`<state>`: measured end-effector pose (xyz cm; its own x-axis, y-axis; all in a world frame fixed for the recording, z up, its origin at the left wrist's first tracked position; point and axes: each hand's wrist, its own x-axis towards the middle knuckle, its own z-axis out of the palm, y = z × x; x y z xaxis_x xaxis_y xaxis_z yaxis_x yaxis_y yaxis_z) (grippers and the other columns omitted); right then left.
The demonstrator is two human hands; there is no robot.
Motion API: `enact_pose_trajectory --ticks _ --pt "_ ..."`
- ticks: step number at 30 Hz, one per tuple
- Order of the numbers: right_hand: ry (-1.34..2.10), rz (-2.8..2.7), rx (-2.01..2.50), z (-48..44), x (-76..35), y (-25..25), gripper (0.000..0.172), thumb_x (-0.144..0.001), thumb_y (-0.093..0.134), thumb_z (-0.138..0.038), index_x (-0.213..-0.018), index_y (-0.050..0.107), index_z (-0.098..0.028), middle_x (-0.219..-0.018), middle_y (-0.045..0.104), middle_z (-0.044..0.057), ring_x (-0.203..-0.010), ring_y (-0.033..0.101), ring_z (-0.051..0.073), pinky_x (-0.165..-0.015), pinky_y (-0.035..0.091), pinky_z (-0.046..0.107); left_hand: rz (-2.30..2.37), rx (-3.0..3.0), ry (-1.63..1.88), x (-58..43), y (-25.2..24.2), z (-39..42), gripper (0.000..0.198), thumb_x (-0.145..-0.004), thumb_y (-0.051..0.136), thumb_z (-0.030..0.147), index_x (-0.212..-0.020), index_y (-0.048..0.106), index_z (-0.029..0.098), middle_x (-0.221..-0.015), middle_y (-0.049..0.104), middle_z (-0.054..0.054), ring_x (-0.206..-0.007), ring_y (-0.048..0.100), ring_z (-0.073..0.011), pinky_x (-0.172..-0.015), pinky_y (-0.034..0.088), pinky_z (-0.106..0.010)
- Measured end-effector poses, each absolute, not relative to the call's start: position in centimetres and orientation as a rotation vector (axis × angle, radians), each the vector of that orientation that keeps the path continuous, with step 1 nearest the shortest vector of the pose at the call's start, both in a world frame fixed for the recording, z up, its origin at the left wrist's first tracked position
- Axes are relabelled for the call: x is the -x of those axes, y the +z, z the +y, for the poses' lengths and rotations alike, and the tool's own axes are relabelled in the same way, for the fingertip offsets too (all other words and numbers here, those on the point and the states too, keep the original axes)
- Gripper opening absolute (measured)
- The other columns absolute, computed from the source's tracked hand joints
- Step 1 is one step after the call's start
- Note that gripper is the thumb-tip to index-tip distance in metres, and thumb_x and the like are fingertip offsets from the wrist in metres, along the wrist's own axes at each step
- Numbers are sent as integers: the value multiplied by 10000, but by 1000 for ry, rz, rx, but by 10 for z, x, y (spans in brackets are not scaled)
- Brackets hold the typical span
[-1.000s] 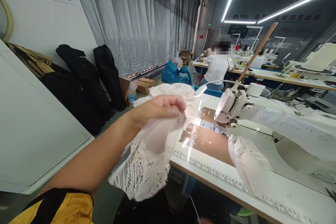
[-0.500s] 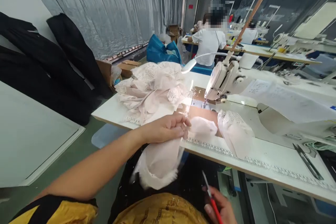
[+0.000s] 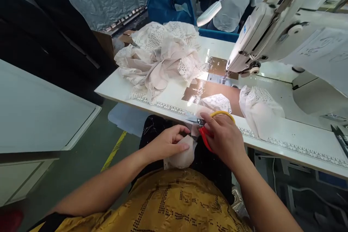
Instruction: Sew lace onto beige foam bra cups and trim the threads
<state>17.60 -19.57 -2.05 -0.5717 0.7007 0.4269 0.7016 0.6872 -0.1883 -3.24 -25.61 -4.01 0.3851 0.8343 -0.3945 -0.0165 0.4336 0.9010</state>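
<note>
**At the table's front edge, scissors close to a held pale piece**

Over the lap, just below the front edge of the table (image 3: 115,87), the left hand (image 3: 174,143) has 1 pale, cup-shaped piece (image 3: 181,157) gripped between thumb and fingers. The right hand (image 3: 227,136) is closed around the handles of 1 pair of scissors (image 3: 201,122), red and yellow, with the blades pointing left above the left fingertips. Whether the blades are parted is too small to tell.

The step in hand looks like lining up a trim or a thread snip. The next move seems to call for a steady left pinch and blades guided to the edge, clear of the fingers and the rest of the fabric.

Counted: 2 hands; 1 held piece; 1 sewing machine (image 3: 250,32); 1 lamp (image 3: 209,13); 1 small lace piece (image 3: 217,102) in front of the needle; 1 larger lace piece (image 3: 258,112) right of it; 1 lace pile (image 3: 163,65) on the left, its layers too tangled to number; 1 blue bag (image 3: 168,7) behind. At the back, 1 co-worker (image 3: 233,1) is partly visible.
</note>
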Motion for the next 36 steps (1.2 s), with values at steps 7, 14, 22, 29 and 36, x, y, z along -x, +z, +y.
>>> enact_pose_trajectory --ticks 7,14,22,29,36 --pt "170 -2334 1076 -219 -203 -14 476 -871 599 -288 -1336 508 -244 -862 622 75 -811 578 246 -693 490 357 1087 -1065 709 36 -53 -266 365 -849 617 474 -910 659 116 -807 627 -33 -720 530 -132 -651 411 -231" --pt "1409 -2156 1183 -270 -241 -35 408 -857 627 -379 -1234 611 -225 -789 625 24 -663 580 167 -602 488 261 1085 -1126 757 36 -56 -264 334 -892 569 443 -871 654 120 -762 619 -25 -670 520 -116 -608 412 -203" --pt "1879 -1879 1138 -259 -217 -63 498 -848 650 -419 -1279 582 -180 -880 658 24 -788 592 175 -712 493 264 1093 -1163 758 33 -57 -267 338 -909 549 422 -858 659 107 -725 604 -24 -637 500 -105 -576 403 -191" --pt "1551 -2140 1119 -251 -202 -57 532 -795 708 -424 -1261 599 -190 -1132 678 105 -1020 630 262 -895 489 369 1117 -1187 767 33 -57 -270 342 -898 552 436 -826 652 117 -670 566 -4 -591 446 -93 -547 366 -185" --pt "1410 -2238 1098 -249 -201 -59 534 -789 711 -435 -1253 594 -200 -1063 687 92 -927 644 232 -821 496 324 1113 -1217 756 32 -58 -267 411 -876 548 509 -759 618 121 -619 502 9 -557 387 -88 -515 325 -188"
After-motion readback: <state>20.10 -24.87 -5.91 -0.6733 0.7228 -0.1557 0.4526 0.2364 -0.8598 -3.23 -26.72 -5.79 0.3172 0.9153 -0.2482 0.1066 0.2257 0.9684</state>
